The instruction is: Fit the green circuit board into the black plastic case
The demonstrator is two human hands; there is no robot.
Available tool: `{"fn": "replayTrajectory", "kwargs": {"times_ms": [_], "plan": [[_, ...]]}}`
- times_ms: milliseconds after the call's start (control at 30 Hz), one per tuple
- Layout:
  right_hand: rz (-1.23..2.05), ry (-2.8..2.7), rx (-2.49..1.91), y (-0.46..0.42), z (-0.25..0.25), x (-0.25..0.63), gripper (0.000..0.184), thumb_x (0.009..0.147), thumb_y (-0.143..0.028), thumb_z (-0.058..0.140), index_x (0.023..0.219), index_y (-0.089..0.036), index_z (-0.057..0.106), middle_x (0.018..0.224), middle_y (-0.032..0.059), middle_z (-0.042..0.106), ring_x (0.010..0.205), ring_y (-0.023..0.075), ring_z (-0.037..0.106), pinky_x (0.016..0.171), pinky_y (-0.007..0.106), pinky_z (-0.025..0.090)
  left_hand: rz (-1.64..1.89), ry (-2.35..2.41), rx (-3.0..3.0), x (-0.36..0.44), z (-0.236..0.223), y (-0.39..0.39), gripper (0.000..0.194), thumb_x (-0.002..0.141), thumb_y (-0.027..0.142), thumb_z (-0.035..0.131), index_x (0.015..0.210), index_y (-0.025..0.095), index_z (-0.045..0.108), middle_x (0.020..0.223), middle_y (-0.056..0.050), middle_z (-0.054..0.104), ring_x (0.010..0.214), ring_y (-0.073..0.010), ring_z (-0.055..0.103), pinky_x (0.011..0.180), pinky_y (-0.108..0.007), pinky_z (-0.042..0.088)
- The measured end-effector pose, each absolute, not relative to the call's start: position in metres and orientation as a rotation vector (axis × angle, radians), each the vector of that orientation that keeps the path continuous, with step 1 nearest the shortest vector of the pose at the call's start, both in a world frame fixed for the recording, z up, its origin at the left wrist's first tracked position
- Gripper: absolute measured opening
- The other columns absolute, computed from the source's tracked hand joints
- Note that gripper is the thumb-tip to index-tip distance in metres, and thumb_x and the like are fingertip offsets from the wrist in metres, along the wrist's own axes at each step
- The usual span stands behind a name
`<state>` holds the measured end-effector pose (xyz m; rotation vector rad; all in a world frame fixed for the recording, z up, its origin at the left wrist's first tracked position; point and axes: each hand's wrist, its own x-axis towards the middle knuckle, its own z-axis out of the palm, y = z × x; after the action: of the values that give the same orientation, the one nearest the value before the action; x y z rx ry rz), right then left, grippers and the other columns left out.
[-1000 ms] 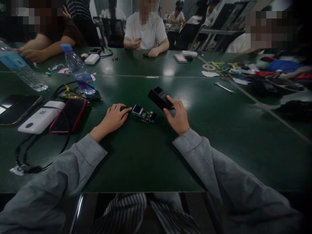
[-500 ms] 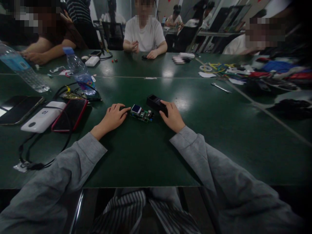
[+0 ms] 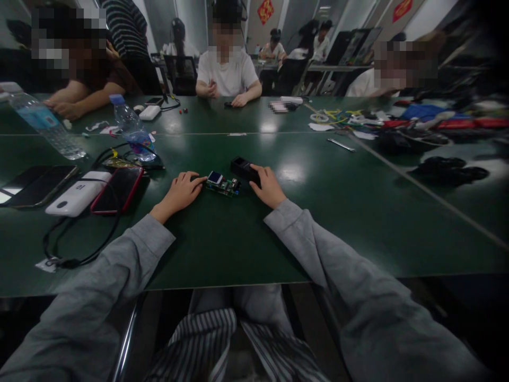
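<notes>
A green circuit board with a small screen lies on the green table between my hands. Fingers apart, my left hand rests on the tabletop, its index fingertip at the board's left edge. Just behind the board and to its right is a black plastic case with a window in its top. My right hand holds the near right end of this case between thumb and fingers, which partly cover it.
On the left are a white power bank, a red-edged phone, a dark phone, cables and two tilted bottles. A wrench and a pile of cables lie to the right. Other people sit across the table.
The whole view has shifted as my head tilted up and turned slightly right. My hands, the circuit board and the black case keep nearly the same places on the table.
</notes>
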<state>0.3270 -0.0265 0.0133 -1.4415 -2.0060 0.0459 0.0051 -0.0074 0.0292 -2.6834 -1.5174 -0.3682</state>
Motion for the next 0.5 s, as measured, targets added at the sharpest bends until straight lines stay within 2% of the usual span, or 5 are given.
{"fn": "replayTrajectory", "kwargs": {"times_ms": [333, 500], "plan": [[0.082, -1.994, -1.443, -0.025, 0.0128, 0.327, 0.058, 0.086, -0.025, 0.059, 0.141, -0.025, 0.043, 0.119, 0.0127, 0.052, 0.116, 0.0328, 0.053, 0.102, 0.058, 0.048, -0.441, -1.553, -2.672, 0.0065, 0.0286, -0.0102, 0.044, 0.102, 0.035, 0.037, 0.14, 0.024, 0.055, 0.137, -0.012, 0.053, 0.123, -0.0308, 0.047, 0.098, -0.049, 0.044], [0.105, -1.996, -1.412, -0.0232, 0.0109, 0.3301, 0.056, 0.086, -0.029, 0.062, 0.14, -0.022, 0.046, 0.121, 0.0142, 0.052, 0.117, 0.0333, 0.053, 0.102, 0.057, 0.048, -0.428, -1.523, -2.644, 0.0098, 0.0339, -0.0143, 0.041, 0.101, 0.032, 0.038, 0.138, 0.024, 0.057, 0.135, -0.011, 0.054, 0.123, -0.0293, 0.048, 0.098, -0.048, 0.043]]}}
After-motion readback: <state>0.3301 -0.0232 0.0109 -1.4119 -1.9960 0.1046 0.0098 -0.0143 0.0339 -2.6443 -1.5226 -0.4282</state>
